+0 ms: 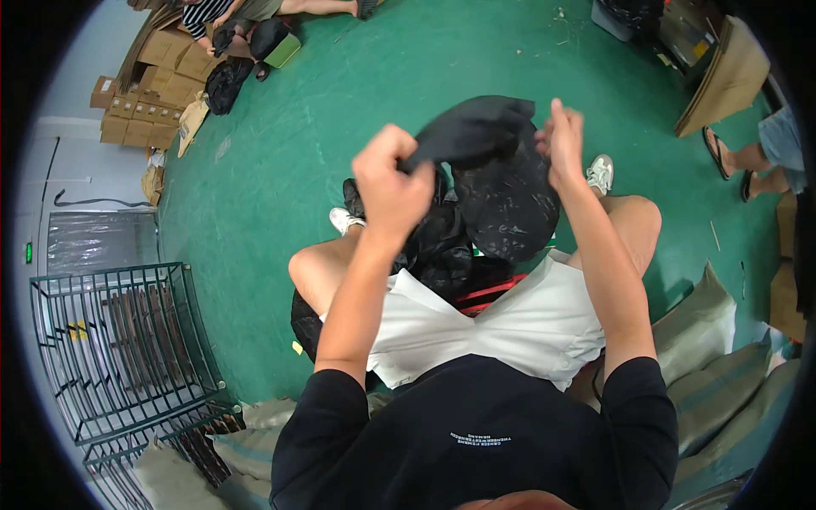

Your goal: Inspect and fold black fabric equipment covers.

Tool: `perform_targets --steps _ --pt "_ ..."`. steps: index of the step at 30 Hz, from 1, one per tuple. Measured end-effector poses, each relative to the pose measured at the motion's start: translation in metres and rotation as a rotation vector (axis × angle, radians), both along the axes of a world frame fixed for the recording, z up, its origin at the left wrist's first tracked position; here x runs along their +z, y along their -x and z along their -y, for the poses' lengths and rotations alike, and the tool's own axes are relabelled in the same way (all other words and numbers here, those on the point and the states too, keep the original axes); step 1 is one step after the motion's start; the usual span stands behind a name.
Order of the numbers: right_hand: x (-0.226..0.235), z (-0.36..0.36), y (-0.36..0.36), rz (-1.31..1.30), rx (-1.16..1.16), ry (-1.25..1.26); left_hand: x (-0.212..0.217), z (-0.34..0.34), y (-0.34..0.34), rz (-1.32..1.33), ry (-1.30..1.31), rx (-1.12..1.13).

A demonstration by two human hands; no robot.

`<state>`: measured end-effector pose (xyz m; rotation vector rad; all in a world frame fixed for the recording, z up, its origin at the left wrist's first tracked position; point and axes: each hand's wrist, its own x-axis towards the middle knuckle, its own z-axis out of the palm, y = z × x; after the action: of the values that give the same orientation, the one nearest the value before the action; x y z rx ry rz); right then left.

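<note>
A stack of brown cardboard boxes (140,106) stands at the upper left on the green floor (340,110), with flattened cardboard sheets (153,34) leaning beside it. A large folded cardboard piece (727,76) leans at the upper right. A small green illuminated sign (28,252) sits on the wall at the far left. Grey-green filled sacks (714,340) lie stacked at the lower right.
</note>
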<state>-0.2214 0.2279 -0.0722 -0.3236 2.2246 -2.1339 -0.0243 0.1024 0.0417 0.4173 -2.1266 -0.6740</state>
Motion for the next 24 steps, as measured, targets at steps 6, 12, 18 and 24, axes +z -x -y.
perform_targets --steps 6,12,18,24 --pt "0.017 -0.038 -0.068 1.268 0.328 0.203 -0.052 -0.103 -0.012 0.104 0.121 -0.493" --pt "-0.028 -0.058 -0.045 1.352 0.479 0.16 -0.078 -0.118 -0.062 0.623 -0.024 -0.884" --pt "-0.047 -0.1 -0.029 1.25 0.39 0.145 -0.12 -0.038 -0.058 0.315 -1.176 -0.561" --pt "-0.068 -0.021 -0.097 1.148 0.345 0.223 -0.111 0.054 -0.101 0.026 -1.792 -0.422"
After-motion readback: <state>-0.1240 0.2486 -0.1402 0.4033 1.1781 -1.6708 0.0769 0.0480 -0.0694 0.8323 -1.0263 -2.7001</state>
